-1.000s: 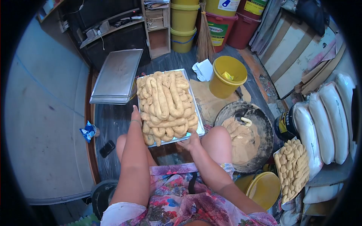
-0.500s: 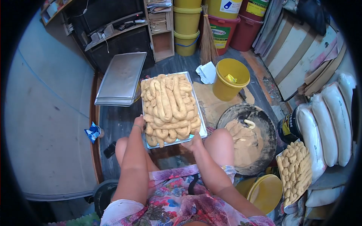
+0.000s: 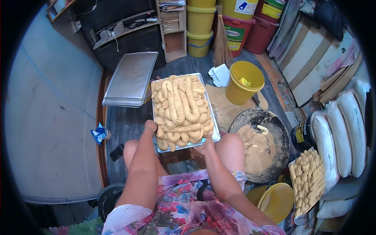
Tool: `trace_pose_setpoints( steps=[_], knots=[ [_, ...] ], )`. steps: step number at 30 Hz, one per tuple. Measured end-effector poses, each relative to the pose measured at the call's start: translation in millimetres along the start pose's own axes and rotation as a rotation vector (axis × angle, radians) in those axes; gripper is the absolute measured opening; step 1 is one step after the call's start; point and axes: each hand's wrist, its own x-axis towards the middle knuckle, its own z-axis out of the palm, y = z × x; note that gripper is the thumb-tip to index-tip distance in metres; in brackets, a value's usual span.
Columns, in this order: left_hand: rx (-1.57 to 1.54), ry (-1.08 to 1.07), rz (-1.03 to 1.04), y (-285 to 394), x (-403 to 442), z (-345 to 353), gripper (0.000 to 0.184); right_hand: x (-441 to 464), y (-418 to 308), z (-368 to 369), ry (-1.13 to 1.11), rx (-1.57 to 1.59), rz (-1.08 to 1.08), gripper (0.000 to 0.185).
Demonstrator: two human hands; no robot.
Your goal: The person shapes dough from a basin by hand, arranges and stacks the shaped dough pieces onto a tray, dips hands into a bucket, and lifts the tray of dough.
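Observation:
A metal tray (image 3: pixel 216 135) piled high with long twisted strips of dough (image 3: pixel 181 105) is held in front of me, just beyond my knees. My left hand (image 3: pixel 150 126) grips its left edge near the front corner, the fingers partly hidden by the tray. On the near right side, my right hand (image 3: pixel 206 145) is closed on the edge, with its fingers mostly underneath. Some strips on top lie lengthwise, while others near the front run crosswise.
To the right, a wide black basin (image 3: pixel 282 156) holds brown flour and a dough piece (image 3: pixel 262 129). A yellow bucket (image 3: pixel 239 92) stands behind it. Stacked metal trays (image 3: pixel 131 76) are at left. Another dough-filled tray (image 3: pixel 309 180) rests by white sacks (image 3: pixel 338 129).
My view has shifted slightly, so the surroundings appear further right. The loaded tray stays in both hands, with little visible movement of its own.

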Motion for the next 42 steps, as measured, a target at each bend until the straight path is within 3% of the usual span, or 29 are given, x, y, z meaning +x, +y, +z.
trace_pose_setpoints(
  steps=[3, 5, 10, 16, 19, 21, 25, 26, 28, 30, 32, 37, 40, 42],
  knots=[
    [-0.322, 0.052, -0.278, 35, -39, -25, 0.025, -4, -3, 7, 0.001, 0.026, -0.181, 0.062],
    [-0.341, 0.075, -0.261, 41, -47, -18, 0.028, 3, -5, 5, 0.014, 0.038, -0.322, 0.062],
    [-0.391, 0.052, -0.28, 49, -56, -14, 0.027, 15, -13, -1, -0.134, 0.096, -0.426, 0.061],
    [-0.529, 0.033, -0.323, 53, -62, -14, 0.032, 30, -21, -5, -0.084, 0.057, -0.437, 0.066],
    [-0.444, -0.02, -0.245, 48, -53, -5, 0.033, 30, -26, 2, 0.055, 0.074, -0.359, 0.065],
    [-0.588, 0.035, -0.337, 54, -62, -7, 0.033, 32, -33, 10, 0.159, 0.099, -0.311, 0.064],
    [-0.595, 0.106, -0.314, 66, -68, 5, 0.033, 12, -48, 28, 0.083, -0.055, -0.405, 0.065],
    [-0.657, 0.114, -0.382, 67, -70, 13, 0.032, 39, -53, 12, 0.01, -0.044, -0.387, 0.066],
    [-0.78, 0.136, -0.521, 94, -100, -15, 0.031, 50, -65, 7, 0.082, -0.066, -0.356, 0.068],
    [-0.829, 0.129, -0.544, 104, -109, -15, 0.03, 69, -78, 3, 0.254, -0.053, -0.33, 0.074],
    [-0.85, 0.069, -0.544, 100, -111, -12, 0.035, 113, -91, -23, 0.278, -0.073, -0.296, 0.078],
    [-1.638, 0.455, -0.829, 86, -74, -20, 0.03, 58, -87, 13, 0.326, -0.169, -0.416, 0.082],
    [-1.778, 0.616, -0.688, 85, -60, -88, 0.034, 70, -83, 4, 0.377, -0.209, -0.521, 0.077],
    [-1.647, 0.485, -0.558, 72, -55, -143, 0.042, 69, -81, 2, 0.364, -0.191, -0.53, 0.075]
  ],
)
